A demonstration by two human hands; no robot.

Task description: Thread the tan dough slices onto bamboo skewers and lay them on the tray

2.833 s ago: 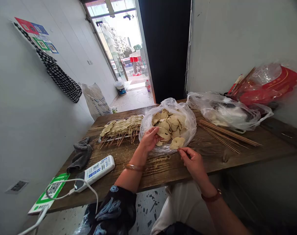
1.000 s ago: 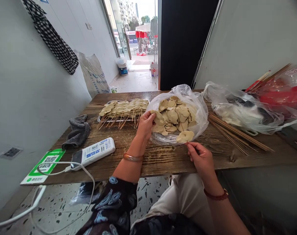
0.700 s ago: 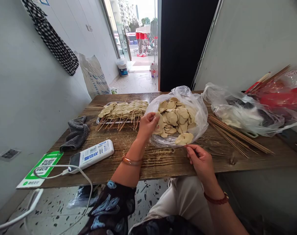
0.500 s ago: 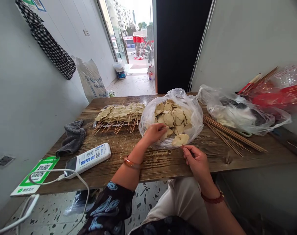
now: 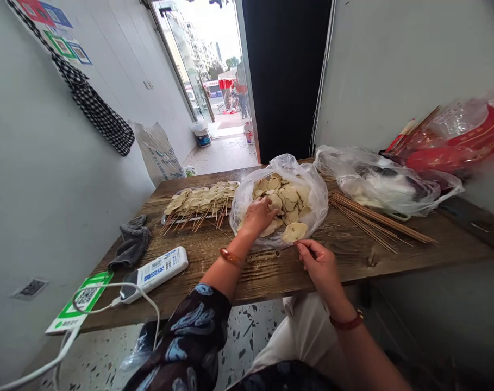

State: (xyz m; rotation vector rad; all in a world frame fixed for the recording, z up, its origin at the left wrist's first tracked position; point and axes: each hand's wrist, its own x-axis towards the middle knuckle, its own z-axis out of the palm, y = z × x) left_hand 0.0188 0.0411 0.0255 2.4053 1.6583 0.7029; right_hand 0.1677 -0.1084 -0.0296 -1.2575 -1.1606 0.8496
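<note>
A clear plastic bag (image 5: 320, 203) lies spread on the table, full of thin, pale, roundish food slices (image 5: 291, 196); they look like potato, but I cannot be sure. My left hand (image 5: 260, 216) reaches over its near left side, fingers apart and touching slices in the pile. Between thumb and fingertips, my right hand (image 5: 318, 262) pinches the end of a thin wooden skewer (image 5: 296, 243), mostly hidden. A pale slice (image 5: 294, 232) sits threaded on it at the bag's near edge. Left of the bag, a metal tray (image 5: 164, 220) carries rows of filled skewers (image 5: 204, 200).
Bare skewers (image 5: 377, 220) lie right of the bag, before another plastic bag (image 5: 387, 184) and red packaging (image 5: 454, 152). On the left are a grey cloth (image 5: 131, 243), a white power bank (image 5: 159, 271) with a cable, and a green QR card (image 5: 81, 304).
My left hand has moved away from me, deeper into the bag over the pile. My right hand keeps its pinch on the skewer. The whole view has shifted slightly.
</note>
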